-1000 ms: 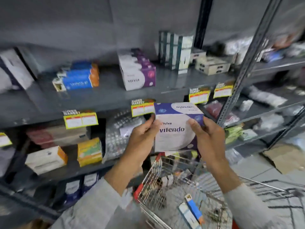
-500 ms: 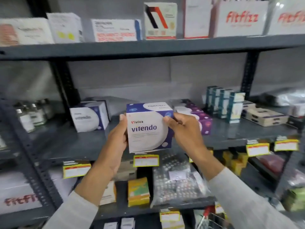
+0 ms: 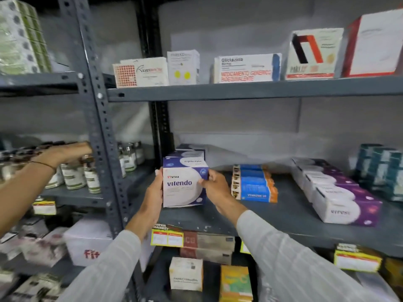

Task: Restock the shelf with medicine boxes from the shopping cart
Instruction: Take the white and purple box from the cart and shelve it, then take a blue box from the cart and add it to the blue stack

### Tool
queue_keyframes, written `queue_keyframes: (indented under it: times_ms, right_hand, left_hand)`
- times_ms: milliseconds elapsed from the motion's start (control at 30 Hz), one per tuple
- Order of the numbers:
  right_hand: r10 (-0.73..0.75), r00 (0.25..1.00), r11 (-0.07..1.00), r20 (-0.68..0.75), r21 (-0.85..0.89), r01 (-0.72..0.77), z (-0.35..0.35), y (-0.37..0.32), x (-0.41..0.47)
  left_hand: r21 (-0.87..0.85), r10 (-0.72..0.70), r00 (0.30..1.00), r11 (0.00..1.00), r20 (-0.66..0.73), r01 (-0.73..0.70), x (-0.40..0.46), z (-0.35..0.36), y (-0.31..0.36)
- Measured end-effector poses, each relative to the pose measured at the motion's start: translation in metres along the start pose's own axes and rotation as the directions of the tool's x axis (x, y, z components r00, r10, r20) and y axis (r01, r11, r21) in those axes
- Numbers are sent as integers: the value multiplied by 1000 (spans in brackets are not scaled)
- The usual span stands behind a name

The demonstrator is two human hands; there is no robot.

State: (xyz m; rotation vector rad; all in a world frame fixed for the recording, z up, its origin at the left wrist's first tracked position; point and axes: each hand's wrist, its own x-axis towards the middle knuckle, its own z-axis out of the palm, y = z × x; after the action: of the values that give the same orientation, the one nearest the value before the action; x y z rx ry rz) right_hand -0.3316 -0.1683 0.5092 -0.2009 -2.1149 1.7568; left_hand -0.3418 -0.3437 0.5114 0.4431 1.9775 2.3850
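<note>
Head view: both hands grip a white and purple cardboard medicine box marked "vitendo" from either side, at the left end of the grey metal middle shelf. The left hand lies flat along the box's left edge, fingers closed against that side and thumb tip at the upper left corner. The right hand clasps the right edge, thumb on the front face and fingers wrapped around the side. The box stands upright, front face toward the camera, its lower edge at the shelf surface; whether it fully rests there cannot be told. Just behind it stands a second matching white and purple box. To its right, apart from the fingers, lies a row of blue and orange cartons. Another person's bare arm reaches over small glass bottles on the neighbouring shelf at left.
</note>
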Motion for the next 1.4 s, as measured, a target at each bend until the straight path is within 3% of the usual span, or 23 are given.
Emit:
queue_keyframes:
  times_ms: [300,400,533,633,767,900,1033,1200,1400]
  right_hand:
    - [-52,997,994,62,-90,58,12,19,7]
    - [-121,991,986,63,-109,128,2,20,-7]
    - [-269,963,961,-20,-64,268,-42,33,-51]
    - [-310,946,948,-93,44,315,-89,55,-99]
    - [-238,959,963,-152,89,253,-161,101,-168]
    - [-58,974,998,-220,17,63,-241,177,-239]
    - [159,944,981,-288,-57,-183,-316,270,-307]
    - [469,828,794,-309,-263,-548,-383,386,-387]
    - [696,625,443,-354,-474,-761,-410,502,-472]
  left_hand:
    - [-2,-30,998,1000,-58,30,11,-19,-28]
    - [12,30,973,1000,-230,-28,5,-16,-27]
    - [37,198,870,978,-451,-204,-30,4,-19]
    - [45,316,865,945,-389,-325,-71,36,-24]
    - [122,339,930,938,-140,-324,-129,95,-86]
    - [368,129,969,908,212,-201,-204,156,-188]
    - [570,-215,849,813,482,-118,-279,206,-276]
    - [763,-502,627,598,596,-246,-350,247,-359]
    - [809,-700,431,387,570,-442,-395,280,-444]
